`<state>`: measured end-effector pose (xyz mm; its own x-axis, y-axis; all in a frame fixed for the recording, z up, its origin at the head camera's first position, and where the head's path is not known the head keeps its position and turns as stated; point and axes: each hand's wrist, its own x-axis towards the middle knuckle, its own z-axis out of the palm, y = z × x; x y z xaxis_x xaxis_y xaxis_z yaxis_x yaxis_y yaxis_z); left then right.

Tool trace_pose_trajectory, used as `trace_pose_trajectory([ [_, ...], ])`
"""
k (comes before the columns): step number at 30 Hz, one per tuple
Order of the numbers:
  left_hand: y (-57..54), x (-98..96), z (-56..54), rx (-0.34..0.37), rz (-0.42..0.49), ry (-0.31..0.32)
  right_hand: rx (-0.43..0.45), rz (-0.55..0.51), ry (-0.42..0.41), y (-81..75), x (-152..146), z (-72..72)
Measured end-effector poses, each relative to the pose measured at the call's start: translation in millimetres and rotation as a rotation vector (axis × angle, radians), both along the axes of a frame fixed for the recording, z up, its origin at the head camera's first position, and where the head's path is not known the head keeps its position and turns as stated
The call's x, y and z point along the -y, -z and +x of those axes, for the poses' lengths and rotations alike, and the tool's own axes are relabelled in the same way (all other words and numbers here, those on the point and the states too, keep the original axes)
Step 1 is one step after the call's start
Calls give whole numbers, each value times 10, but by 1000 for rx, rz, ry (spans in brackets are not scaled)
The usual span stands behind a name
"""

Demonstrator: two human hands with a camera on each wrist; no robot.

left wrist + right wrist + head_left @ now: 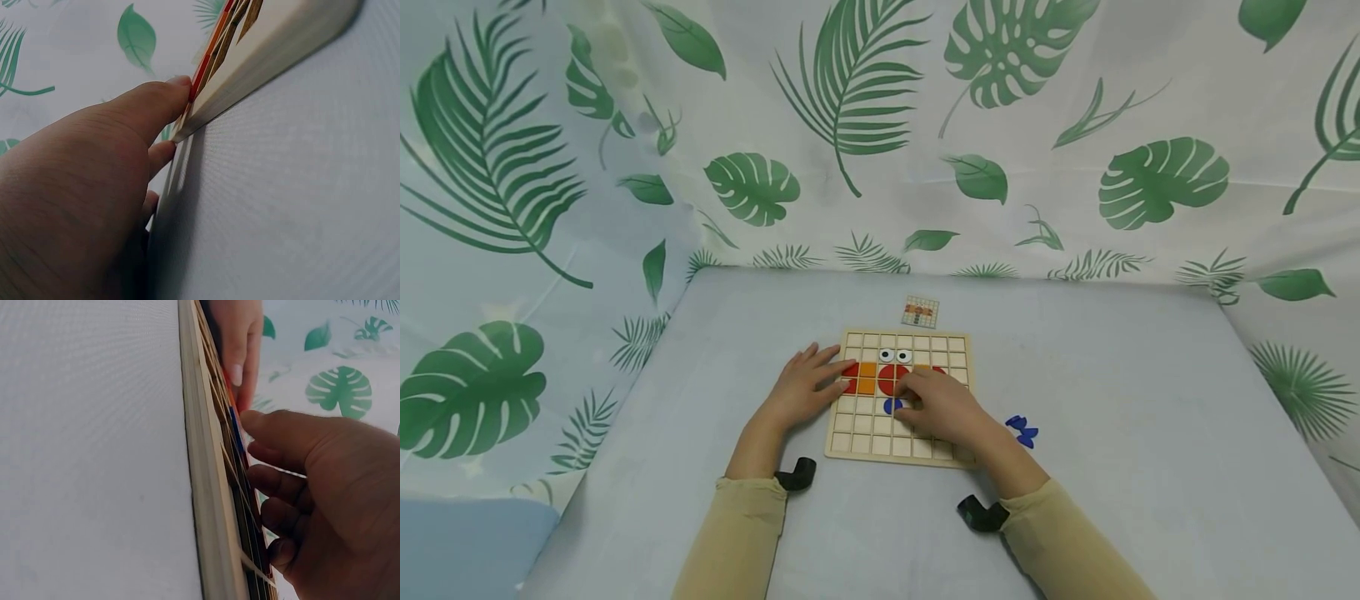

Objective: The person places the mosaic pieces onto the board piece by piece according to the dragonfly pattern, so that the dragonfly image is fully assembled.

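A square wooden grid board [861, 446] lies on the table, with red and orange tiles [867, 379] on its left and a red disc [887, 381] in the middle. Two eye pieces [895, 356] sit above the disc. My left hand [801, 387] rests at the board's left edge, fingers stretched out, fingertips touching the red tiles. Over the board's right half, my right hand [940, 408] has curled fingers; thumb and index finger pinch at a blue piece [892, 406] below the disc. The right wrist view shows the thumb [256, 420] against the blue. This hand partly covers the tiles at right.
Several loose blue pieces [1022, 431] lie right of the board, beside the right forearm. A small pattern card [921, 311] lies behind the board. Leaf-print curtains [880, 167] stand behind and left of the table. Each wrist carries a black device [981, 514].
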<state>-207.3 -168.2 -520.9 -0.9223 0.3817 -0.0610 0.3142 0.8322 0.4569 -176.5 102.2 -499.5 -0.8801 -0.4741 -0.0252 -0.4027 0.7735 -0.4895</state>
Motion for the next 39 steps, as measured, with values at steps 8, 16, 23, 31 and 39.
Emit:
trace_pose_trajectory([
  [8,-11,-5,5,8,-1,-6,-18,-23,-18,26,-36,-16],
  [16,3,1,6,-3,0,-6,-39,-1,-35,20,-28,-15],
  [23,15,4,-4,-3,6,-4,-38,2,-33,17,-28,-13],
  [31,23,5,-12,-9,-1,3,-124,26,-135,41,-49,-15],
  [39,42,17,-12,-31,17,13,-145,39,-166,32,-43,-14],
])
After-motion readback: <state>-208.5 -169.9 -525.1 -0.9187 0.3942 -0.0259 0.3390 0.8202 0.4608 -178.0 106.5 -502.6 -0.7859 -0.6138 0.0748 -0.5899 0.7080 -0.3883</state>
